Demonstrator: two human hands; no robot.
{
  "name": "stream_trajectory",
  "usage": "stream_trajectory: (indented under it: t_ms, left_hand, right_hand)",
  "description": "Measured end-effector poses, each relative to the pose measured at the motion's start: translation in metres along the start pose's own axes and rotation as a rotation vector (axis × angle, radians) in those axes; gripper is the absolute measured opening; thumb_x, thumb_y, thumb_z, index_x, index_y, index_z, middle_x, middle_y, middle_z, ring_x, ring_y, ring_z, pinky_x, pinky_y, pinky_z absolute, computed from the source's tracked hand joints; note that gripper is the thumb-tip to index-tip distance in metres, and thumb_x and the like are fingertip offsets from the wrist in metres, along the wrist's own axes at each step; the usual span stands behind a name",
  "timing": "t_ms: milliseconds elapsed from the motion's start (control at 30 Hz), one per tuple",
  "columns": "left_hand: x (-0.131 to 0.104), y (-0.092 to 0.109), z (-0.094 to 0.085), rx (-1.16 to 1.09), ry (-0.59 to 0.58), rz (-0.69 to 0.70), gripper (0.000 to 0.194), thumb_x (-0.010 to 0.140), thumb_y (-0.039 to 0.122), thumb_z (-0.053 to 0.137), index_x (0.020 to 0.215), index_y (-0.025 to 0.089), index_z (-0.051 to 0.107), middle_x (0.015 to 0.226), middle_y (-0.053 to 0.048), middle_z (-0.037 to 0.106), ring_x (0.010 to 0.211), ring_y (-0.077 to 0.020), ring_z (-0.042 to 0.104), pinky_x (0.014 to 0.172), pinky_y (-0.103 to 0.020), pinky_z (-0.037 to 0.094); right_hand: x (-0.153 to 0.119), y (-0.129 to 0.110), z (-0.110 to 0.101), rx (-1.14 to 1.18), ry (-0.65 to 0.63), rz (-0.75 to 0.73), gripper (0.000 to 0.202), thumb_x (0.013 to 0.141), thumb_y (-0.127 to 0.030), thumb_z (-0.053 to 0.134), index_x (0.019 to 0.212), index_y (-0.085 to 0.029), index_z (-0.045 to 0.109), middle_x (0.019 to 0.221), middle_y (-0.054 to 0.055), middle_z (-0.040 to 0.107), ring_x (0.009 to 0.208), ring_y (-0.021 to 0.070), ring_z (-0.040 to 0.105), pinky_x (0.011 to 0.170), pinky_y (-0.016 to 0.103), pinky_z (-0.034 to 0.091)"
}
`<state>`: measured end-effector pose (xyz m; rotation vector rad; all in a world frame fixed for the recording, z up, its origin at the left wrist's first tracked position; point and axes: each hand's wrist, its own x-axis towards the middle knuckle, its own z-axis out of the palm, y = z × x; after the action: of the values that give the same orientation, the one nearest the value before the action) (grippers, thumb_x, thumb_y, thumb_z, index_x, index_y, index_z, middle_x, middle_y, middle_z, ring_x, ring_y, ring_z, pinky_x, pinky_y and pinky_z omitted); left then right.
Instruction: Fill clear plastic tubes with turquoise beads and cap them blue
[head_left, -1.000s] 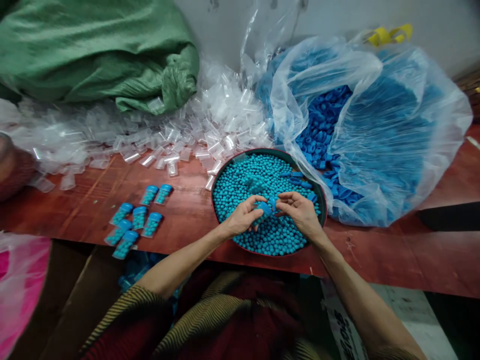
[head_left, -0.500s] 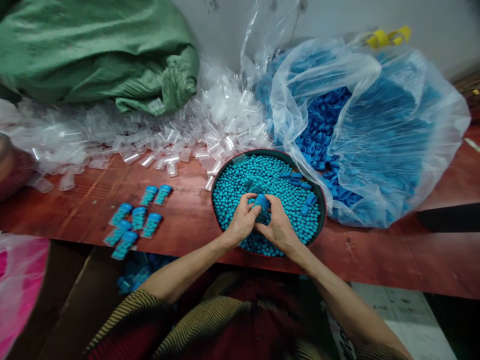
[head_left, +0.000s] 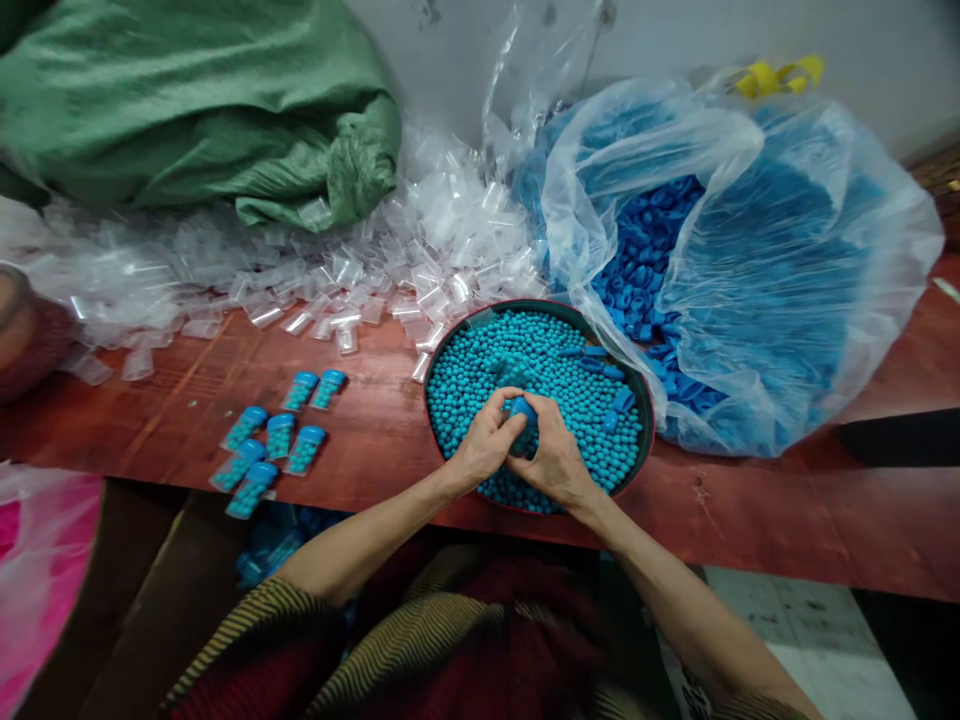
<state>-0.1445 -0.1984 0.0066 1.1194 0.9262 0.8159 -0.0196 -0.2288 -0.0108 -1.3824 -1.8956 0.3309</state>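
Over a round dark basin (head_left: 647,440) of small blue balls (head_left: 469,375), my left hand (head_left: 484,440) and my right hand (head_left: 555,455) meet around one small container with a blue cap (head_left: 523,408). The fingers of both hands are closed on it, and its clear body is mostly hidden by them. A few loose blue caps (head_left: 611,370) lie on the balls at the basin's right side. Left of the basin, several capped clear containers filled with blue balls (head_left: 280,436) lie on the red-brown table (head_left: 390,440).
Clear empty containers (head_left: 450,260) are heaped along the back. A green sack (head_left: 195,110) lies over them at left. At right, a translucent bag (head_left: 780,260) of blue caps leans over the basin's rim. A dark bar (head_left: 900,437) lies at the far right.
My fingers have closed further around the blue cap, and the right fingers now cover more of it. The container stays over the basin.
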Motion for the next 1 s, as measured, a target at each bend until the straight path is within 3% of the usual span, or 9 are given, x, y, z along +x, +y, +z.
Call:
stream_trajectory:
  t_ms: [233, 367, 567, 800, 933, 1000]
  left_hand:
    - [0.002, -0.004, 0.008, 0.064, 0.110, 0.031, 0.024, 0.079, 0.027, 0.055, 0.101, 0.018, 0.053, 0.058, 0.007, 0.039, 0.049, -0.0053, 0.032, 0.046, -0.017, 0.025]
    - [0.004, -0.004, 0.007, 0.009, 0.099, 0.021, 0.032, 0.078, 0.031, 0.057, 0.107, 0.018, 0.052, 0.066, 0.005, 0.049, 0.056, -0.0071, 0.043, 0.054, -0.019, 0.036]
    - [0.000, 0.002, -0.001, -0.177, 0.021, 0.000, 0.049, 0.073, 0.041, 0.063, 0.113, 0.018, 0.046, 0.082, 0.000, 0.058, 0.070, -0.0114, 0.056, 0.068, -0.024, 0.045]
    - [-0.008, 0.010, -0.004, 0.102, 0.015, 0.023, 0.027, 0.078, 0.035, 0.054, 0.097, 0.017, 0.048, 0.073, 0.004, 0.048, 0.066, -0.0096, 0.047, 0.063, -0.021, 0.040]
    - [-0.008, 0.014, -0.008, 0.231, -0.004, 0.055, 0.021, 0.079, 0.031, 0.050, 0.095, 0.017, 0.048, 0.071, 0.004, 0.047, 0.065, -0.0098, 0.046, 0.063, -0.022, 0.040]
    - [-0.008, 0.018, -0.016, 0.311, -0.021, 0.079, 0.020, 0.080, 0.030, 0.049, 0.096, 0.017, 0.048, 0.074, 0.003, 0.049, 0.067, -0.0103, 0.047, 0.066, -0.023, 0.042]
  right_hand:
    - [-0.001, -0.005, 0.006, -0.060, 0.067, 0.058, 0.062, 0.072, -0.036, 0.061, 0.125, -0.015, 0.038, 0.104, 0.015, 0.056, 0.088, 0.0282, 0.060, 0.067, 0.041, 0.054]
    - [0.001, -0.004, 0.005, -0.002, 0.044, 0.108, 0.066, 0.071, -0.034, 0.062, 0.128, -0.015, 0.036, 0.110, 0.016, 0.056, 0.095, 0.0285, 0.060, 0.072, 0.041, 0.053]
    - [0.008, -0.008, -0.005, 0.141, -0.122, 0.180, 0.078, 0.069, -0.035, 0.065, 0.135, -0.011, 0.030, 0.112, 0.017, 0.058, 0.096, 0.0273, 0.062, 0.074, 0.039, 0.054]
    - [0.000, -0.012, 0.003, -0.005, -0.044, 0.080, 0.069, 0.064, -0.038, 0.068, 0.123, -0.015, 0.040, 0.100, 0.011, 0.058, 0.083, 0.0258, 0.063, 0.066, 0.038, 0.054]
    - [-0.002, -0.020, 0.012, -0.035, -0.033, 0.068, 0.076, 0.065, -0.038, 0.069, 0.128, -0.013, 0.035, 0.101, 0.013, 0.057, 0.088, 0.0282, 0.062, 0.068, 0.040, 0.055]
    - [0.001, -0.027, 0.012, -0.028, -0.096, 0.081, 0.079, 0.069, -0.037, 0.067, 0.134, -0.013, 0.028, 0.110, 0.016, 0.055, 0.095, 0.0288, 0.062, 0.070, 0.040, 0.055]
